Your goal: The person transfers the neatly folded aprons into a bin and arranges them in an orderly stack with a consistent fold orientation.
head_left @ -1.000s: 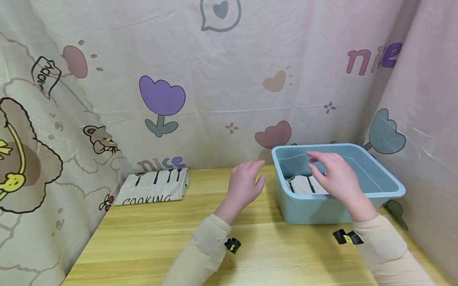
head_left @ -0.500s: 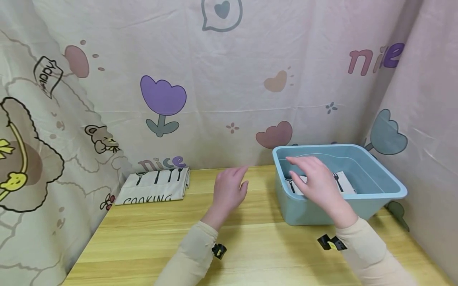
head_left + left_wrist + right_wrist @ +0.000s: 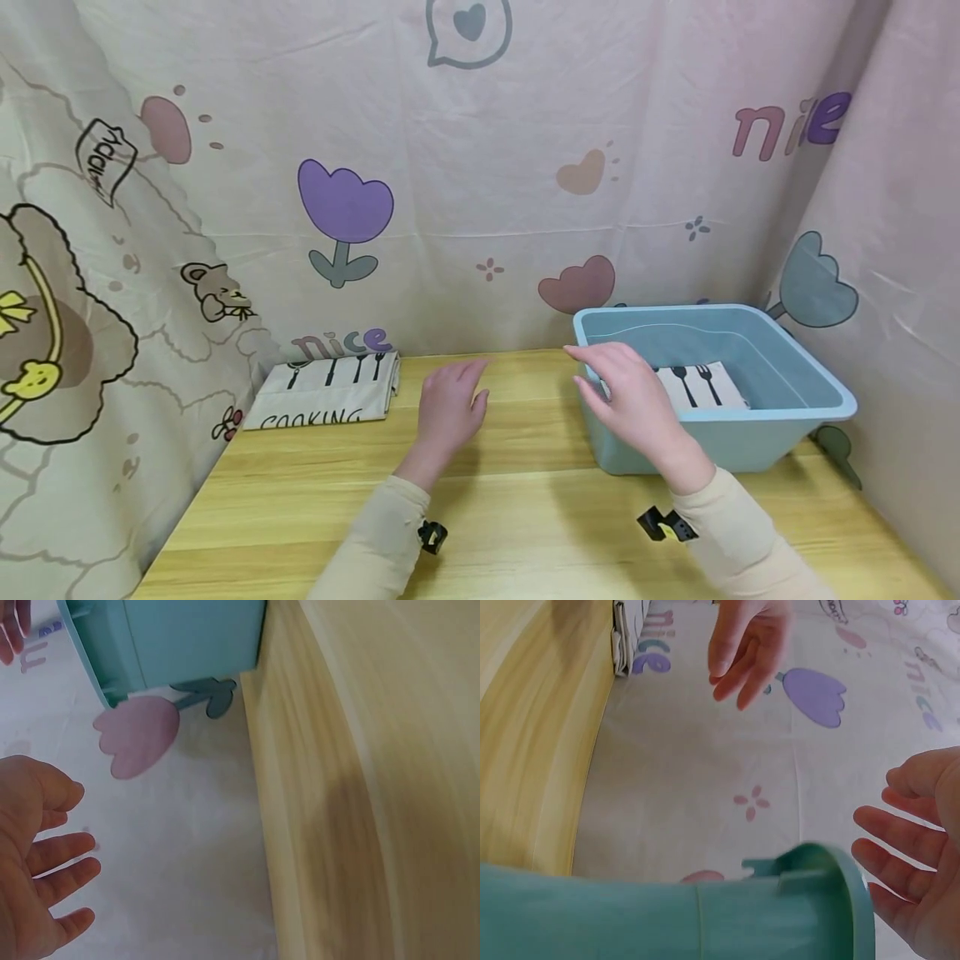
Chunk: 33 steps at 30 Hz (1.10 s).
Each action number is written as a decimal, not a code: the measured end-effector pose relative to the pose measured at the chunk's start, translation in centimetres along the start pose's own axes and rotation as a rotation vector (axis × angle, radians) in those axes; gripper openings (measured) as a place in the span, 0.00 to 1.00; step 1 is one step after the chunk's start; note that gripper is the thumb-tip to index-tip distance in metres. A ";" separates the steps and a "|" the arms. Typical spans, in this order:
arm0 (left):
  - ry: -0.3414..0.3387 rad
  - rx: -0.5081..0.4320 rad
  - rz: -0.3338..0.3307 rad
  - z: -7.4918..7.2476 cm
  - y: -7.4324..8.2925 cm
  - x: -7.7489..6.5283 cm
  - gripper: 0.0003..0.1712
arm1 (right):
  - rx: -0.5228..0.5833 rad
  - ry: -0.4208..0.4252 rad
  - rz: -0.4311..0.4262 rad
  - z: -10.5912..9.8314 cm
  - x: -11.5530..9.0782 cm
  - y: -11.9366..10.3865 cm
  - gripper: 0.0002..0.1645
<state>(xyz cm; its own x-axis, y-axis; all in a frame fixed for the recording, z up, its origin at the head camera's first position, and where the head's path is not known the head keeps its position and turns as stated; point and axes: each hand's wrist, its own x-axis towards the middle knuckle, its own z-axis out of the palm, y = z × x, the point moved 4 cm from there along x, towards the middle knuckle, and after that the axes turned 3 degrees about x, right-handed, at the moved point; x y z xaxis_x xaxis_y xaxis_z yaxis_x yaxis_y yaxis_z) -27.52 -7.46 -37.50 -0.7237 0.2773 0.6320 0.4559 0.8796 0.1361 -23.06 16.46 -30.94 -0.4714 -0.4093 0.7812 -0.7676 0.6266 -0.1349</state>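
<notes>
My left hand [image 3: 450,408] hovers over the table with relaxed fingers and holds nothing; in the left wrist view its fingers [image 3: 64,881] are spread. To its left lies a folded white cloth [image 3: 318,396] printed with black utensils and the word COOKING. My right hand [image 3: 632,402], also holding nothing, overlaps the front left corner of a light blue plastic bin [image 3: 727,442] in the head view. Inside that bin is another white cloth [image 3: 723,385] with printed black utensils, partly hidden by the hand and the front wall.
The wooden table [image 3: 510,533] runs back to a hanging printed curtain [image 3: 465,192]. More of the same kind of fabric [image 3: 907,275] hangs at the right behind the bin, and a curtain [image 3: 82,333] borders the left side.
Both hands have moved left, the right one from over the bin to its left corner. More of the cloth's right part shows in the bin. Neither cloth has visibly moved.
</notes>
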 end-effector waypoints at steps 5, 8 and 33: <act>-0.027 0.005 -0.040 0.0 -2.0 -0.8 0.27 | 0.023 0.000 -0.023 0.6 0.1 -0.9 0.24; -0.038 0.013 -0.072 0.0 -3.4 -1.4 0.27 | 0.035 0.001 -0.033 1.1 0.2 -1.4 0.24; -0.139 0.065 -0.272 0.1 -12.8 -4.6 0.29 | 0.060 -0.064 -0.033 7.2 -0.8 -3.5 0.26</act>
<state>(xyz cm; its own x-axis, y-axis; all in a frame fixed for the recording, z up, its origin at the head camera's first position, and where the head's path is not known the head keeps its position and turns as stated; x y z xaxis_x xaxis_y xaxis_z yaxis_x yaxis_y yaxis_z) -30.10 -19.96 -42.22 -0.8807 0.0745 0.4678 0.2049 0.9503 0.2344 -23.17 9.84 -35.44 -0.4704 -0.4721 0.7456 -0.8071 0.5719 -0.1471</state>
